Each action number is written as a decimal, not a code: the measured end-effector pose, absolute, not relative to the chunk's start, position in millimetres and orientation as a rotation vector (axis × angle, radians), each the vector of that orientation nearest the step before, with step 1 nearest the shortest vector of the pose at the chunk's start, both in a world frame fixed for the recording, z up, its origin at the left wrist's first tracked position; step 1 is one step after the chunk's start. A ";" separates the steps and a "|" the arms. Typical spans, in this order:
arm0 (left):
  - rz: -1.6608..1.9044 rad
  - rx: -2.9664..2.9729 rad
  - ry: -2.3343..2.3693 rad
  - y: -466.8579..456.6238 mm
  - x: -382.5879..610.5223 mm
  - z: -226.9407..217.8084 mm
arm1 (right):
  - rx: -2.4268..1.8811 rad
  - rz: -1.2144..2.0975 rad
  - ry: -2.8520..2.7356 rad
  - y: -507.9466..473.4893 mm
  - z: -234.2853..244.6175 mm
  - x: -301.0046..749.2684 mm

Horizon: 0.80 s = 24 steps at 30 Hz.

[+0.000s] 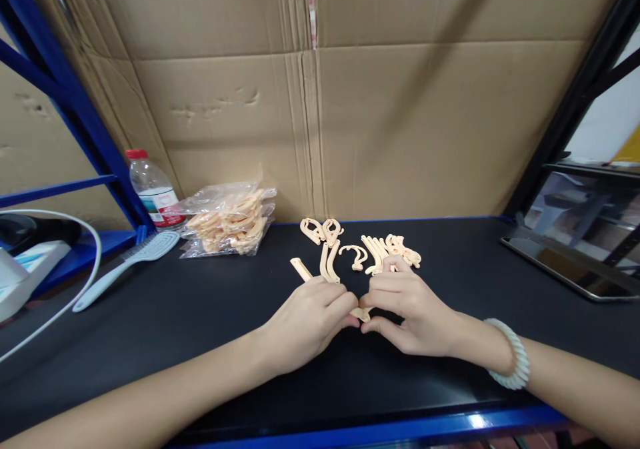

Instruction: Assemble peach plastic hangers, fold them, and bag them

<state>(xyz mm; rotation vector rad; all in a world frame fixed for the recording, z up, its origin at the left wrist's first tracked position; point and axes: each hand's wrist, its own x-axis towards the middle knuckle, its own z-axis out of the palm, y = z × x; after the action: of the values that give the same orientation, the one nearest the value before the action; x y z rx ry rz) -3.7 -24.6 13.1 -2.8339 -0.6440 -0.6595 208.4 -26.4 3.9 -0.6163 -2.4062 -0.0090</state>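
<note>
Bags (220,194) of clear plastic lie stacked ahead of my left hand (320,319) and well out to its left, seen from my head camera; through the film show many cream-coloured pieces (240,225), too jumbled to count. Just behind them, farther from that hand, stands a transparent bottle (161,202) with a red cap and a printed label; whether it holds any liquid I can't make out.

My left hand is curled in, fingers bent, thumb tucked beneath, pinching one side of a small cream piece (362,315). My right hand (413,309) meets it from the other side, thumb and forefinger bent to the same piece with a gap of light behind their tips, and one finger sticking out ahead. The piece sits between both sets of fingertips, mostly covered, so I can't tell its full shape.

Just beyond my left knuckles a straight strip (300,269) points away, its near end hidden; right of it lie two curved arms (333,259), with looped pieces (329,238) past them. Ahead of the spot where my hands meet is a hook (359,265), and just beyond my right hand more arms (374,252) lie side by side.
</note>
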 end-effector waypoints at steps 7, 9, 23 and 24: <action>-0.651 -2.782 -0.569 -23.1 -4.9 13.8 | -0.612 0.069 -2.390 -27.6 6.2 207.0; -0.632 -2.746 -0.510 -22.9 -6.0 15.0 | -0.622 0.141 -2.359 -27.6 9.5 207.3; -0.421 -2.773 -0.785 19.7 -35.3 24.5 | -0.827 0.206 -2.017 1.7 11.3 225.6; -0.383 -2.775 -0.802 22.0 -37.4 24.8 | -0.828 0.214 -2.012 2.3 10.2 225.7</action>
<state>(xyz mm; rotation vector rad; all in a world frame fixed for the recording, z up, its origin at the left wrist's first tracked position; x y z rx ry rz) -37.4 22.0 24.8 -2.7751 -0.8020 -0.3825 225.7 2.3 10.2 -0.8280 -2.0123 0.2142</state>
